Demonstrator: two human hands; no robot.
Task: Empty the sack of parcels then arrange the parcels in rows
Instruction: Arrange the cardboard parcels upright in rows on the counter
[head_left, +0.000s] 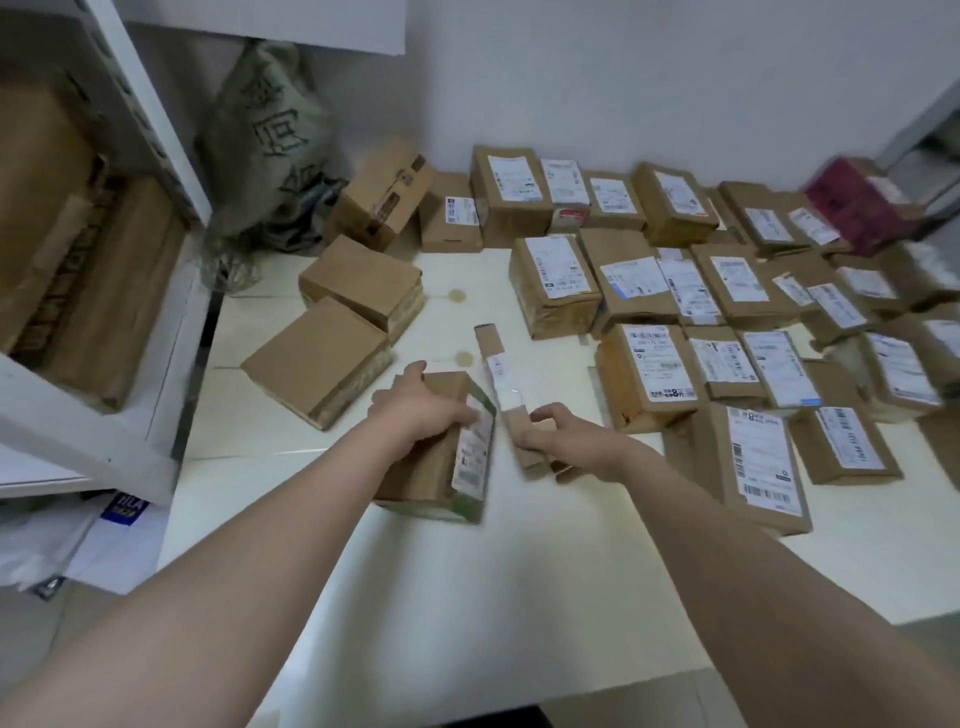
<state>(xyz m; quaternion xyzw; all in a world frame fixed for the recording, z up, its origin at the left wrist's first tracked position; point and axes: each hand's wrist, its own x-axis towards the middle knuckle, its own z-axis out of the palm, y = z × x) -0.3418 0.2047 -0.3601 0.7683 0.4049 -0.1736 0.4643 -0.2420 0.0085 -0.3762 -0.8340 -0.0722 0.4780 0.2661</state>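
On the white table (467, 597), labelled brown parcels (727, 291) lie in roughly four rows at right, too many and too blurred to count; four unsorted boxes (358, 275) sit left, beside the slumped sack (270, 140). The left hand (421, 405) grips a green-edged box (441, 457). The right hand (566, 436) clasps a long slim parcel (501, 384), its long axis pointing away toward the wall.

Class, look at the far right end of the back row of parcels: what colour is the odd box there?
Dark red or maroon box, unlike the brown parcels; seen in the head view.
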